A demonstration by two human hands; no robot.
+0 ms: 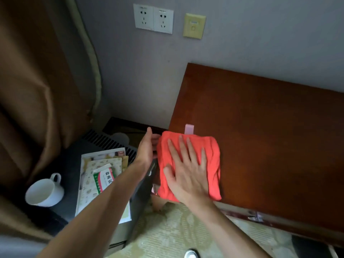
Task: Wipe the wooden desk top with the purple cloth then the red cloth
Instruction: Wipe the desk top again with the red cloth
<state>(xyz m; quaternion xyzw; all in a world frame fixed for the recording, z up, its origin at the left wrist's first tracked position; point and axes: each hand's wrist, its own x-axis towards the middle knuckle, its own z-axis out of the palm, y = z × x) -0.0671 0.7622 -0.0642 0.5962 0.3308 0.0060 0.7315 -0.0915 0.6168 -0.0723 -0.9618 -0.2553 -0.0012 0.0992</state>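
Where the frame's bottom edge cuts off both forearms, the person's body is out of sight, and a shoe tip (pixel 190 254) barely shows on the patterned carpet (pixel 167 237) below. The right hand (pixel 188 170) lies flat on the red cloth (pixel 212 159), its fingers (pixel 183 148) spread and straight, pressing the folded cloth onto the near left corner of the wooden table (pixel 270 131). The cloth's lower part runs under the palm, so its near edge is partly hidden. A small pale pink tab (pixel 189 129) sticks out from behind the cloth's far edge; whether it belongs to this cloth or to something beneath cannot be told. The left hand (pixel 147 148) stands on edge just beside the cloth's left side, off the table's corner, fingers straight and relaxed, holding nothing; its fingertips are partly hidden by the cloth. The purple cloth cannot be made out anywhere in view.

Left of the table, under the left forearm, a low dark surface (pixel 70 183) carries a stack of printed leaflets (pixel 93 175), half covered by the arm, and a small green, white and red box (pixel 105 178) with blurred lettering. A white cup (pixel 44 190) lies tipped on its side near them. Farther back a dark slatted grille (pixel 104 140) sits by the wall. A brown curtain (pixel 37 81) fills the left side. High on the grey wall (pixel 260 34) are two white sockets (pixel 153 19) and a yellowish plate (pixel 194 26)
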